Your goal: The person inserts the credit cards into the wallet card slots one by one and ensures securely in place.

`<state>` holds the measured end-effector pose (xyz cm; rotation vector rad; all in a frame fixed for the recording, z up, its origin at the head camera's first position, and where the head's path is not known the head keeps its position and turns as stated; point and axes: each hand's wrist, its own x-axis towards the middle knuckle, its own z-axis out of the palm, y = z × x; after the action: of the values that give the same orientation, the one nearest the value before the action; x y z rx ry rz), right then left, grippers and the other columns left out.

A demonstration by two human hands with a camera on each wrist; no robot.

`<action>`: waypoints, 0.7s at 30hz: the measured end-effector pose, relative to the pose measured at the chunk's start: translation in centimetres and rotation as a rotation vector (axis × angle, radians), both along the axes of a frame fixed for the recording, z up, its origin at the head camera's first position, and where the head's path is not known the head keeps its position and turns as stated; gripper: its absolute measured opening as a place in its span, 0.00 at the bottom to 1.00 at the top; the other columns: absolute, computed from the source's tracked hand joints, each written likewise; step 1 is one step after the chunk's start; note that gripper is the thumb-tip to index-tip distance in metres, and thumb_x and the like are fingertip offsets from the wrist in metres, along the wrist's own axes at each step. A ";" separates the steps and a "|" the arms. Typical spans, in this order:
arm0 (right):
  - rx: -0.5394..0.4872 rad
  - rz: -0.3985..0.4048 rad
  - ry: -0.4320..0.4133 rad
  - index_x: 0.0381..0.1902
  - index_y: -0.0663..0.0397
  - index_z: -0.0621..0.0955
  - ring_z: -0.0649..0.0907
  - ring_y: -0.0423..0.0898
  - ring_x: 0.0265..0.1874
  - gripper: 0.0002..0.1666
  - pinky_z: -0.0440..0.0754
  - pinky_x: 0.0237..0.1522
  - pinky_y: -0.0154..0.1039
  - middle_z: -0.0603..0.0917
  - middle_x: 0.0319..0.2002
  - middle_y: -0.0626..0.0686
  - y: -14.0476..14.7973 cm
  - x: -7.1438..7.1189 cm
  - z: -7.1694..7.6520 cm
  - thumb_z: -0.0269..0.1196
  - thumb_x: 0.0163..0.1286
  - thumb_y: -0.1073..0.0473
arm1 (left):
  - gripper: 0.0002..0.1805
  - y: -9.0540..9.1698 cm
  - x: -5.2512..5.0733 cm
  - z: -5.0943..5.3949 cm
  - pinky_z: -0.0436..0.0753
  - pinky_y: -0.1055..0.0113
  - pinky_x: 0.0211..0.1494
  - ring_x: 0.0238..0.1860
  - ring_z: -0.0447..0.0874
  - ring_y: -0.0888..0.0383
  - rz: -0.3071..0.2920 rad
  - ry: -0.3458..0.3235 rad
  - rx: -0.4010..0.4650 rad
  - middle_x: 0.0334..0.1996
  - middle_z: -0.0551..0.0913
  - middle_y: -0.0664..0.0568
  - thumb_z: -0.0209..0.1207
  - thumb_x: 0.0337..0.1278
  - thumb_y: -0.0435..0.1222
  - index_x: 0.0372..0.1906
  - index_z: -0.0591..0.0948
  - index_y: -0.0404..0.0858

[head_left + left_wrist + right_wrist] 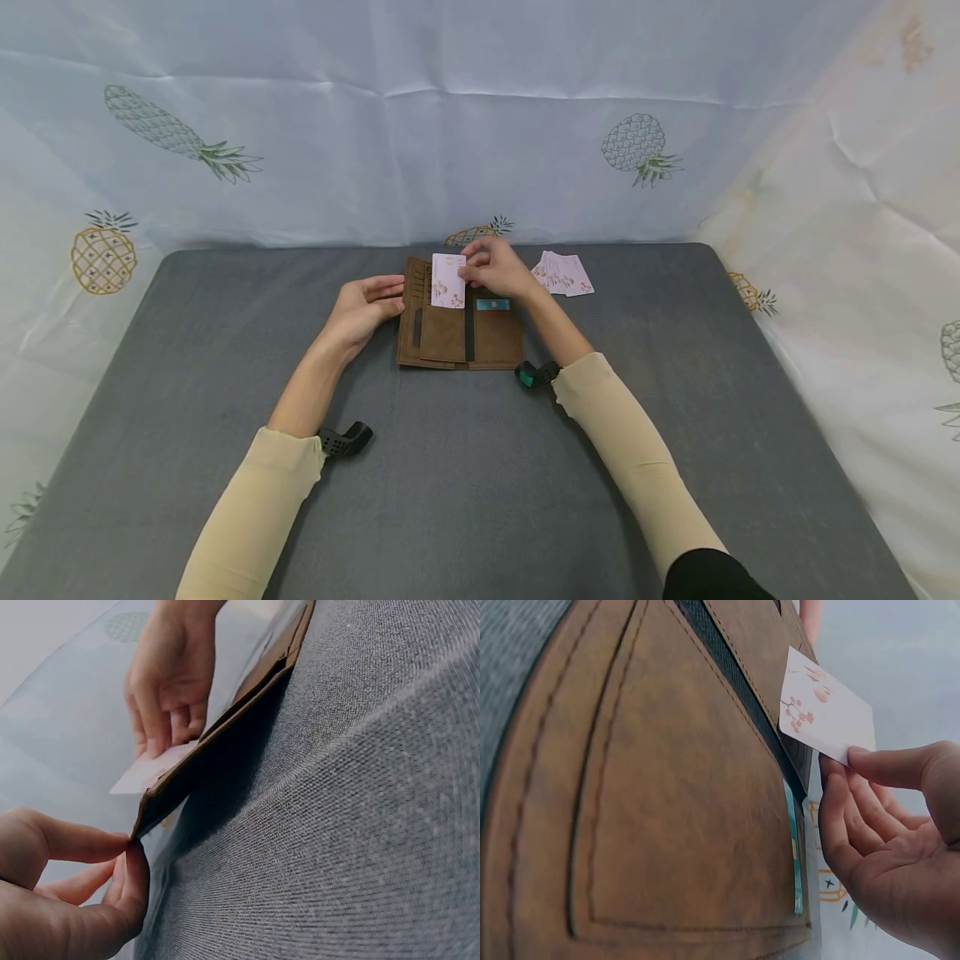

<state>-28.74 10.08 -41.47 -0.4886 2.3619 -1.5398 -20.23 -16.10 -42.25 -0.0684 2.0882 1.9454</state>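
An open brown wallet (495, 337) lies on the grey table. My left hand (362, 310) pinches its left edge between thumb and fingers, as the left wrist view shows close up. Between thumb and fingers of my right hand (497, 267) is a pale pink card (447, 282) with a flower print. The card is over the wallet's left half, near the upper edge; in the right wrist view the card (829, 705) stands tilted above the leather. A blue card (492, 305) peeks out of the pocket in the wallet's right half.
Several similar pink cards (566, 275) lie fanned on the table, right of the wallet and behind my right wrist. A white curtain (420, 167) with pineapple prints hangs along the table's back edge. Each wrist wears a black camera mount (347, 439).
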 end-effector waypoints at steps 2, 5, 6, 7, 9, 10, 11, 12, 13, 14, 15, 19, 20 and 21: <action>-0.003 -0.001 -0.001 0.64 0.72 0.76 0.87 0.43 0.36 0.21 0.89 0.40 0.34 0.91 0.46 0.69 -0.2 0.1 0.0 0.65 0.78 0.69 | 0.32 0.0 0.0 0.0 0.84 0.84 0.56 0.78 0.71 0.44 0.001 0.001 0.003 0.78 0.71 0.33 0.55 0.77 0.22 0.81 0.68 0.30; -0.006 0.001 -0.005 0.64 0.73 0.76 0.88 0.45 0.38 0.21 0.90 0.42 0.35 0.91 0.47 0.70 -0.3 0.1 0.0 0.65 0.78 0.69 | 0.32 0.1 0.0 0.1 0.84 0.84 0.55 0.78 0.71 0.44 0.007 0.000 0.006 0.78 0.71 0.34 0.56 0.76 0.22 0.81 0.68 0.29; -0.006 0.001 -0.007 0.64 0.73 0.76 0.88 0.46 0.39 0.21 0.90 0.42 0.36 0.91 0.47 0.71 -0.4 0.1 0.0 0.65 0.78 0.69 | 0.32 0.1 0.1 0.1 0.84 0.84 0.55 0.78 0.71 0.44 0.008 0.001 0.005 0.78 0.71 0.34 0.56 0.76 0.22 0.81 0.68 0.29; -0.008 0.000 -0.008 0.63 0.72 0.76 0.88 0.46 0.39 0.20 0.90 0.42 0.36 0.90 0.47 0.71 -0.4 0.2 0.0 0.65 0.78 0.69 | 0.32 0.2 0.1 0.1 0.84 0.84 0.55 0.78 0.71 0.44 0.008 0.001 0.005 0.78 0.71 0.34 0.56 0.76 0.22 0.81 0.68 0.30; -0.009 -0.001 -0.011 0.63 0.72 0.76 0.88 0.46 0.38 0.20 0.90 0.41 0.36 0.90 0.47 0.71 -0.4 0.2 -0.1 0.65 0.79 0.69 | 0.32 0.2 0.1 0.1 0.84 0.84 0.55 0.78 0.71 0.44 0.010 0.000 0.002 0.78 0.71 0.34 0.56 0.76 0.22 0.81 0.68 0.30; -0.008 -0.002 -0.010 0.63 0.72 0.76 0.88 0.45 0.38 0.19 0.90 0.41 0.35 0.90 0.46 0.70 -0.4 0.2 -0.1 0.64 0.79 0.69 | 0.32 0.2 0.1 0.1 0.84 0.84 0.55 0.78 0.71 0.44 0.010 0.000 0.001 0.78 0.71 0.34 0.56 0.76 0.22 0.81 0.68 0.30; -0.005 -0.003 -0.010 0.63 0.71 0.76 0.87 0.44 0.37 0.19 0.90 0.41 0.35 0.91 0.45 0.69 -0.5 0.2 -0.2 0.64 0.79 0.69 | 0.32 0.2 0.1 0.1 0.84 0.84 0.55 0.78 0.71 0.44 0.010 0.000 0.000 0.78 0.71 0.34 0.56 0.76 0.22 0.81 0.68 0.30; 0.000 -0.001 -0.011 0.63 0.71 0.76 0.87 0.43 0.37 0.19 0.90 0.40 0.34 0.91 0.44 0.67 -0.5 0.3 -0.2 0.64 0.79 0.69 | 0.32 0.2 0.1 0.1 0.84 0.84 0.55 0.78 0.71 0.44 0.010 0.000 -0.001 0.78 0.71 0.34 0.56 0.76 0.22 0.81 0.68 0.30; 0.003 0.003 -0.013 0.62 0.71 0.76 0.87 0.42 0.36 0.19 0.90 0.40 0.34 0.91 0.43 0.66 -0.5 0.3 -0.3 0.64 0.79 0.69 | 0.32 0.2 0.1 0.1 0.84 0.84 0.55 0.78 0.71 0.44 0.011 0.001 -0.003 0.77 0.71 0.34 0.56 0.76 0.22 0.81 0.68 0.30; 0.007 0.008 -0.015 0.62 0.71 0.75 0.87 0.41 0.35 0.19 0.90 0.39 0.33 0.91 0.41 0.64 -0.5 0.3 -0.3 0.64 0.79 0.69 | 0.32 0.2 0.1 0.1 0.84 0.84 0.55 0.78 0.72 0.44 0.011 0.001 -0.005 0.77 0.72 0.34 0.56 0.76 0.22 0.81 0.69 0.30; 0.012 0.013 -0.016 0.62 0.71 0.75 0.87 0.41 0.34 0.18 0.90 0.39 0.33 0.91 0.40 0.63 -0.5 0.4 -0.4 0.65 0.79 0.69 | 0.32 0.2 0.1 0.1 0.84 0.84 0.55 0.78 0.72 0.44 0.012 0.002 -0.006 0.77 0.72 0.34 0.56 0.76 0.22 0.81 0.69 0.30; 0.026 0.031 -0.009 0.60 0.71 0.76 0.87 0.40 0.32 0.17 0.90 0.39 0.34 0.91 0.37 0.62 -0.4 0.5 -0.5 0.65 0.78 0.69 | 0.32 0.2 0.2 0.0 0.84 0.83 0.55 0.77 0.73 0.43 0.013 0.007 -0.012 0.77 0.72 0.34 0.57 0.76 0.22 0.80 0.69 0.30; 0.033 0.033 -0.004 0.59 0.70 0.76 0.87 0.40 0.32 0.17 0.90 0.39 0.34 0.91 0.37 0.62 -0.4 0.6 -0.5 0.65 0.78 0.69 | 0.32 0.2 0.2 0.0 0.84 0.83 0.55 0.77 0.73 0.43 0.013 0.008 -0.014 0.77 0.72 0.34 0.57 0.76 0.22 0.80 0.69 0.30; 0.043 0.036 0.003 0.59 0.70 0.77 0.87 0.40 0.32 0.16 0.90 0.39 0.34 0.91 0.37 0.63 -0.3 0.6 -0.5 0.66 0.78 0.68 | 0.32 0.2 0.2 0.0 0.84 0.83 0.55 0.77 0.73 0.43 0.013 0.008 -0.014 0.77 0.72 0.34 0.57 0.76 0.22 0.80 0.69 0.30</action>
<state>-28.14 9.73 -41.94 -0.5209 2.3703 -1.4707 -20.04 -15.95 -42.22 -0.0771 2.1117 1.9423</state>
